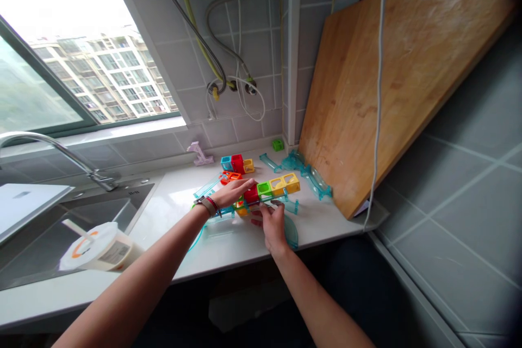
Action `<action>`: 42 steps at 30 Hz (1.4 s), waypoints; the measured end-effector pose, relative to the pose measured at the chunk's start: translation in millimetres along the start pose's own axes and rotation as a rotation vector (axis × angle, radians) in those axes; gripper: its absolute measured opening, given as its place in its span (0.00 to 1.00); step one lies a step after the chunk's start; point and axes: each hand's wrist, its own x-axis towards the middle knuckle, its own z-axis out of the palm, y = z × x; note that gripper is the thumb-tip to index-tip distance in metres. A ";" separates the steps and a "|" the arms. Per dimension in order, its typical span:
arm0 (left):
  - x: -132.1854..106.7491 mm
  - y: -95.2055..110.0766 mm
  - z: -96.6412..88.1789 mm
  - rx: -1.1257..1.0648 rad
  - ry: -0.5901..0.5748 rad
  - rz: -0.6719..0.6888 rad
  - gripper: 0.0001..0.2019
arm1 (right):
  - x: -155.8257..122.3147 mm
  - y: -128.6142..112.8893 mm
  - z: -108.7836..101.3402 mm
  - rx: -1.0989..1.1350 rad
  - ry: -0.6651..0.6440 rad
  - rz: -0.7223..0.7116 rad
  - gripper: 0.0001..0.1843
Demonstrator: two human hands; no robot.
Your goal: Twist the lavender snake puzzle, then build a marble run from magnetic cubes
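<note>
A row of coloured toy cubes (278,185), red, green and yellow, lies on the white counter (183,261). My left hand (231,192) rests flat over the red end of that row, fingers stretched out. My right hand (272,221) is below the row, its fingers pinched on a clear teal track piece (290,206) at the row's front edge. A second cluster of blue, red and yellow cubes (236,163) sits farther back. A lone green cube (278,144) lies near the wall.
Clear teal tubes (314,179) lie by a large wooden board (391,81) leaning on the right wall. A sink (65,228) with a faucet (57,152) and a white lidded container (98,247) is at the left. A purple piece (198,153) stands at the backsplash.
</note>
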 end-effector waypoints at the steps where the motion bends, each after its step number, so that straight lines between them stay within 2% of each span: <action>1: 0.7 0.7 0.2 0.007 -0.006 -0.003 0.36 | 0.4 -0.7 -0.2 0.005 -0.001 0.006 0.26; 3: 1.8 2.1 0.7 0.021 -0.020 -0.006 0.37 | 1.4 -2.0 -0.6 -0.004 -0.017 0.008 0.28; 7: 2.3 5.6 2.0 0.046 -0.042 -0.007 0.38 | 4.9 -1.5 -3.1 -0.031 -0.058 -0.001 0.21; 11: 2.8 8.6 3.7 0.066 -0.051 -0.018 0.39 | 9.8 2.3 -7.5 -0.036 -0.065 0.018 0.19; 22: 6.7 9.0 7.2 0.087 -0.070 -0.051 0.42 | 10.6 -0.7 -8.8 -0.039 -0.091 0.042 0.29; 27: 3.8 12.0 1.3 0.096 -0.019 -0.008 0.39 | 10.8 -1.4 -10.4 -0.038 -0.101 0.051 0.29; 31: -8.1 9.9 -3.3 0.127 -0.003 0.033 0.35 | 12.6 -0.7 -12.1 -0.043 -0.100 0.064 0.26; 37: -25.4 -5.9 5.2 0.323 0.067 0.167 0.36 | 11.0 -0.4 -10.7 -0.066 -0.101 0.050 0.27; 42: -22.9 -12.6 8.5 0.325 0.076 0.206 0.33 | 8.9 -2.1 -9.4 -0.070 -0.094 0.045 0.27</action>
